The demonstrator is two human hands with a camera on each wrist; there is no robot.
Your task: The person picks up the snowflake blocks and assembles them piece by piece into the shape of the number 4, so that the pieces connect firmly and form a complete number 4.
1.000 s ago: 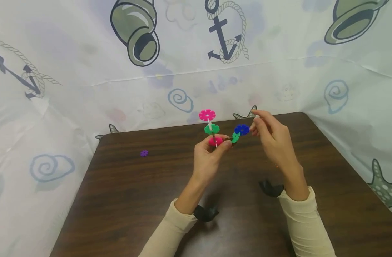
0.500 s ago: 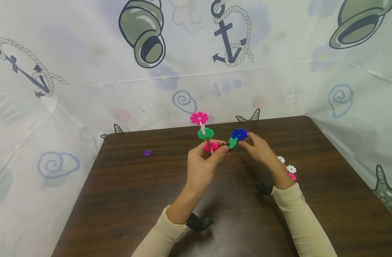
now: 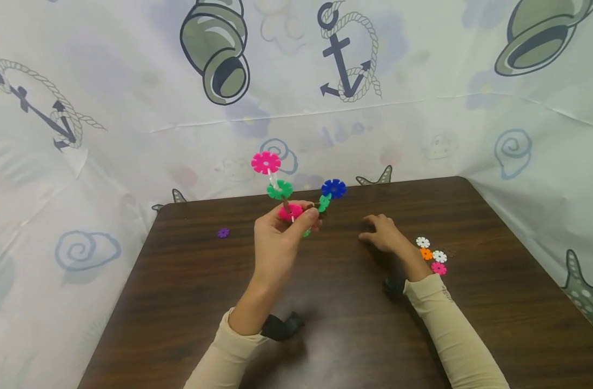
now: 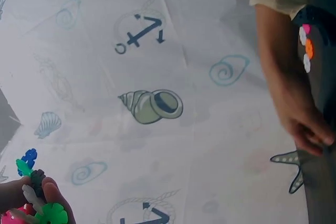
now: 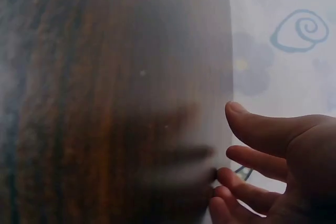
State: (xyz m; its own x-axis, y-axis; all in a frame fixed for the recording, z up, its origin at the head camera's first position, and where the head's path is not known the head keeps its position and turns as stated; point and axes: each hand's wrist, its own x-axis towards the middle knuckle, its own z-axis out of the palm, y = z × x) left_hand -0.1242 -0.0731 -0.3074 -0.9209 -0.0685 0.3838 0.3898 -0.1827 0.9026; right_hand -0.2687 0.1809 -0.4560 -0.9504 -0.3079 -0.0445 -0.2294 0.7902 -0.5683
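The right hand [image 3: 386, 235] is apart and empty, fingers [image 5: 257, 162] loosely spread; above the table [image 3: 189, 302], the left hand [image 3: 277, 248] pinches the joined discs [image 3: 279, 189] between its fingers. The blue disc [image 3: 334, 188] could drop if poorly seated.

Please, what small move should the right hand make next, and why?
Perhaps move the right hand toward the loose orange disc: this hand seems to hold nothing and could pick it up, while the left hand grips the joined discs.

The disc cluster [image 3: 279, 189], interlocked pink, green, white and blue, branches out, pinched in the left fingers [image 3: 302, 222].
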